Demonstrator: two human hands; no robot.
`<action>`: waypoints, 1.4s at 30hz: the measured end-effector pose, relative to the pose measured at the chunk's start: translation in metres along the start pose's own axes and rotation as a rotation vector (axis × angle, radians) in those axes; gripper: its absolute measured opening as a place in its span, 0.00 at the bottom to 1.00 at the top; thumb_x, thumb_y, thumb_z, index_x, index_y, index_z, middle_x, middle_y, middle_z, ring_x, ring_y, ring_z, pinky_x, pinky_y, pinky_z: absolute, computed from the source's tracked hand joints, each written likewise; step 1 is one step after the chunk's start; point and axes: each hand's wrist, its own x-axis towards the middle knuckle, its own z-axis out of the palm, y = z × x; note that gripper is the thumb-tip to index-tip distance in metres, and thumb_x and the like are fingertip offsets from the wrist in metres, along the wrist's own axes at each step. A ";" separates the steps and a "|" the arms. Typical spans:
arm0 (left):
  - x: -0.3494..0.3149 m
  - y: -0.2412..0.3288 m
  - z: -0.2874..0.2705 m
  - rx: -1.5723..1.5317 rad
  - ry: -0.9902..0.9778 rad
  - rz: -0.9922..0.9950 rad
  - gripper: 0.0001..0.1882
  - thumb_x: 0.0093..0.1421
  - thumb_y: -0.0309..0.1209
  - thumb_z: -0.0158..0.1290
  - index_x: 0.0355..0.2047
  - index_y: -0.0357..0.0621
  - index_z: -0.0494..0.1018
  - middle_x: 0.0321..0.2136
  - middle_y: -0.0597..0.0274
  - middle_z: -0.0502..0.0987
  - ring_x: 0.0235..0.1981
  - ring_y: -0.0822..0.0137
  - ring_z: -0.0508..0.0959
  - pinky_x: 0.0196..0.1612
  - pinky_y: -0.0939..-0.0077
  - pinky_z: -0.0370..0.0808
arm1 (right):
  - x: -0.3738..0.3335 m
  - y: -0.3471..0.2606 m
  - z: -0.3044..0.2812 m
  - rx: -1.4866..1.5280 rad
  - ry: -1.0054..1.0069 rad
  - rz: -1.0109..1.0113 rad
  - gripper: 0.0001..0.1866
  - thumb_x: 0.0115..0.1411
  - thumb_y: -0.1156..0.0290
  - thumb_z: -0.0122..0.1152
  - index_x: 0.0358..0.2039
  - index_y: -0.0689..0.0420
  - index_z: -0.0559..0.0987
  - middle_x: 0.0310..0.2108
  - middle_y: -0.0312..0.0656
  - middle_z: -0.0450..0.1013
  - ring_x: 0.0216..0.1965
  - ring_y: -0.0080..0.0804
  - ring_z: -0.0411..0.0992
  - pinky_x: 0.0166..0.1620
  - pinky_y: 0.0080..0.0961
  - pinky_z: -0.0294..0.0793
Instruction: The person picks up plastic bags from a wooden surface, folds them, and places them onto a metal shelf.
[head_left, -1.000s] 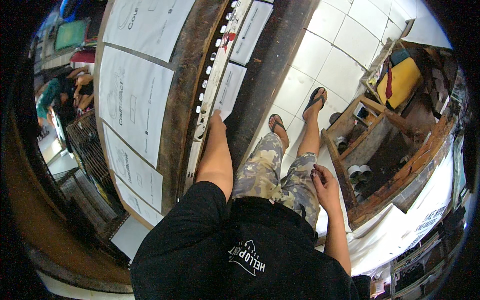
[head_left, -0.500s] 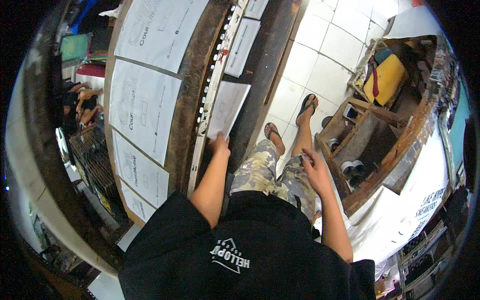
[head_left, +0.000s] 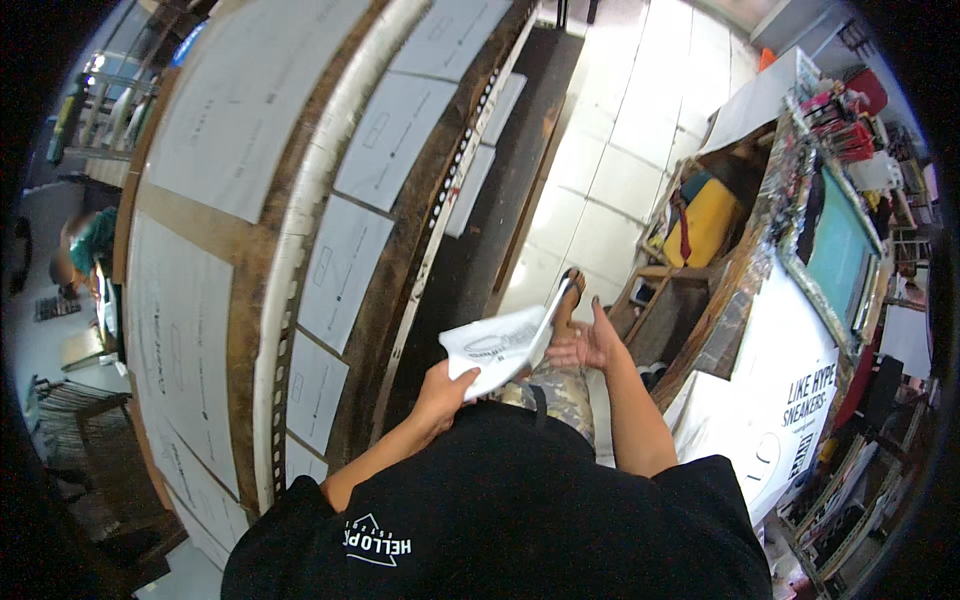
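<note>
Held up in front of my body is a bundle of white printed sheets, curled, with its far edge raised. My left hand grips its near left corner, thumb on top. Just past the bundle's right edge is my right hand, palm showing and fingers spread, with nothing in it; the bundle's edge passes close to its fingertips, and whether they touch I cannot tell. Left of me, printed white sheets lie in a row on a long brown table.
Smaller white stacks rest on a dark lower ledge beside the table. Larger sheets lie beyond a white rail. On my right stands a wooden bench with compartments and a yellow item. White floor tiles run between.
My left hand has lifted the white sheets off the ledge and brought them in front of me. My right hand has risen toward them, fingers spread. My view has shifted.
</note>
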 end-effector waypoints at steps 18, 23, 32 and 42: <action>-0.179 0.187 0.035 0.685 -0.510 0.924 0.19 0.67 0.38 0.52 0.46 0.31 0.73 0.37 0.36 0.80 0.40 0.41 0.80 0.45 0.57 0.75 | -0.155 -0.121 0.074 -0.972 0.050 -1.103 0.36 0.58 0.81 0.58 0.68 0.64 0.63 0.67 0.48 0.65 0.66 0.37 0.64 0.68 0.28 0.60; -0.231 0.209 0.017 0.624 -0.473 1.051 0.16 0.68 0.36 0.52 0.45 0.32 0.74 0.35 0.38 0.80 0.37 0.43 0.82 0.41 0.60 0.76 | -0.310 -0.146 0.187 -1.001 0.116 -1.531 0.34 0.59 0.87 0.50 0.67 0.62 0.66 0.66 0.48 0.66 0.62 0.33 0.68 0.64 0.27 0.66; -0.260 0.217 -0.023 0.145 0.071 1.175 0.13 0.67 0.29 0.56 0.46 0.32 0.78 0.35 0.53 0.84 0.37 0.69 0.83 0.41 0.72 0.80 | -0.331 -0.196 0.418 -1.262 -0.284 -1.881 0.33 0.57 0.83 0.52 0.66 0.67 0.67 0.68 0.50 0.64 0.71 0.37 0.56 0.73 0.31 0.47; -0.236 0.243 -0.072 0.174 0.842 0.937 0.21 0.66 0.34 0.59 0.53 0.31 0.74 0.41 0.56 0.82 0.41 0.70 0.79 0.49 0.72 0.74 | -0.197 -0.198 0.622 -1.509 -0.725 -1.366 0.29 0.63 0.79 0.55 0.65 0.61 0.69 0.57 0.48 0.73 0.51 0.29 0.74 0.55 0.23 0.73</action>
